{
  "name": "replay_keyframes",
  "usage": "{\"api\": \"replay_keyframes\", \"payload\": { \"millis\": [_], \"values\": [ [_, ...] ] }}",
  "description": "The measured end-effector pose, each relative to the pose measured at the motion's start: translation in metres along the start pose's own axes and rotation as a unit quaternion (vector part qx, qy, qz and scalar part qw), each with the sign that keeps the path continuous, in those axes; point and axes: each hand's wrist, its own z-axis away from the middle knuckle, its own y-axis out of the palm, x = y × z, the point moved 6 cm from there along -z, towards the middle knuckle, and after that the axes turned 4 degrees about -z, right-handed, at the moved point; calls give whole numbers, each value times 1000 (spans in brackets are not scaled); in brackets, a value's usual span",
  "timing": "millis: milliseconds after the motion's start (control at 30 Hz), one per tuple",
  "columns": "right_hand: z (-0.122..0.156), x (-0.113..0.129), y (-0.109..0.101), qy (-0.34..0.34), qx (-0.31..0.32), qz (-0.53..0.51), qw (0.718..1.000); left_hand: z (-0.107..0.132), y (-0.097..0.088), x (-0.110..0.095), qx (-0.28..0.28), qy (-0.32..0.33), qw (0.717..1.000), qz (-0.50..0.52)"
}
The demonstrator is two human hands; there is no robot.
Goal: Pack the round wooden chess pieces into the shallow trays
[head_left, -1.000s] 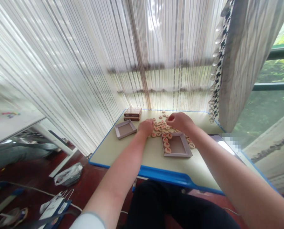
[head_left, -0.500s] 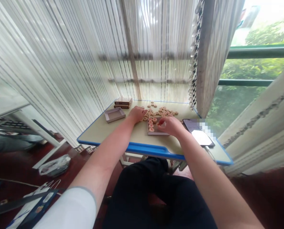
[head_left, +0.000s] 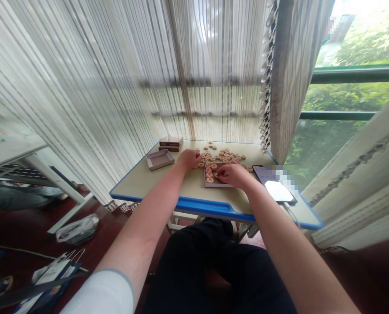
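Note:
Over the shallow cardboard box [head_left: 218, 185], my right hand [head_left: 235, 174] pinches a round wooden Chinese chess piece [head_left: 217, 175] low inside it. A column of pieces with red characters [head_left: 209, 175] lies flat along the box's left side, with another piece [head_left: 214, 166] beside the top of the column. My left hand [head_left: 191, 159] rests at the left edge of the scattered chess pieces [head_left: 225, 154], its fingers curled. What its fingertips hold, if anything, is hidden. My right hand covers the right part of the box.
An open box lid [head_left: 160, 160] lies at the table's left, with stacked brown boxes [head_left: 170, 144] behind. A phone [head_left: 275, 185] with a cable lies at the right. The table [head_left: 142, 187] has a blue rim. Strand curtains [head_left: 214, 61] hang close behind.
My left hand's fingers have drawn in from reaching over the pieces. My right hand has lowered its piece beside the column in the box. The whole view has shifted slightly.

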Motion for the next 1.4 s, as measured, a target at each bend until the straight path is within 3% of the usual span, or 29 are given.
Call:
{"api": "replay_keyframes", "payload": {
  "millis": [400,567,800,933,1133,1300,1400],
  "values": [
    [-14,-5,8,31,-10,6,999,5,-1,-14,18,25,998,45],
    [-17,-4,10,13,-5,9,1000,3,2,-12,44,5,995,92],
    [-18,-4,9,17,9,11,1000,2,7,-10,34,19,997,71],
    [-15,-4,5,25,-8,12,1000,2,8,-1,13,-20,998,56],
    [-13,-15,-15,69,-116,-22,991,5,6,30,-59,-125,988,64],
    [-47,-46,-25,131,-55,-51,989,-1,22,51,-41,-172,975,136],
    [-61,-74,-32,210,-64,-63,974,-8,32,56,-32,-170,967,185]
  ]
}}
